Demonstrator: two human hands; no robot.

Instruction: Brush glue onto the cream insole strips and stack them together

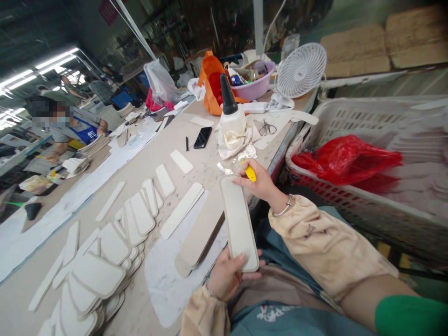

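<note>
A long pale panel [239,219] with rounded corners and a darker border is tilted up off the table's near edge. My left hand [227,274] grips its lower end, thumb on the face and fingers underneath. At the upper end, my right hand [261,184] is closed around a small yellow-handled tool [250,172], its fingertips touching the panel's corner. The tool's working end is not clear. Just left of the held panel lies a stack of similar long strips [201,228], on white paper [163,280].
Rounded pale pieces [98,275] pile up at the left. Behind are a bottle with a black nozzle [231,119], a phone [203,137], scissors [268,127], a fan [301,70] and a purple basin [257,88]. A plastic crate [324,114] stands right; a co-worker [75,123] sits left.
</note>
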